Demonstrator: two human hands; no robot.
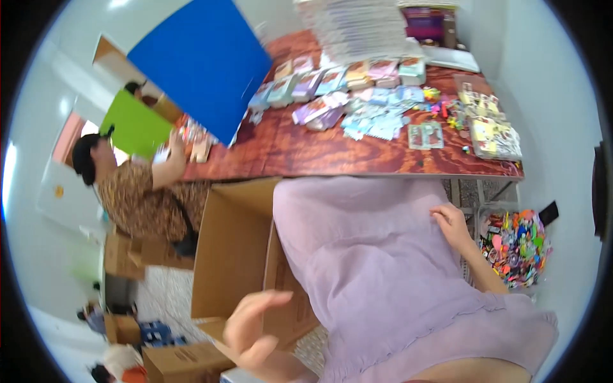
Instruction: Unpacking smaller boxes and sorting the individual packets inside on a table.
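One cardboard box point(235, 246) behind spread left fingers point(273, 298), right fingers point(445, 211) loosely apart on lilac dress point(377, 255)

Your table point(268, 153) has a glossy, red-brown wood-grain top. At its twelve o'clock stands a tall stack of white sheets point(357, 32); pastel card stacks point(332, 80) line up from ten to twelve. Loose pale-blue cards point(377, 118) spread near the centre. Small colourful trinkets point(454, 119) lie at three, just beside your clear tray point(499, 156) holding yellow-and-white pieces point(488, 131).
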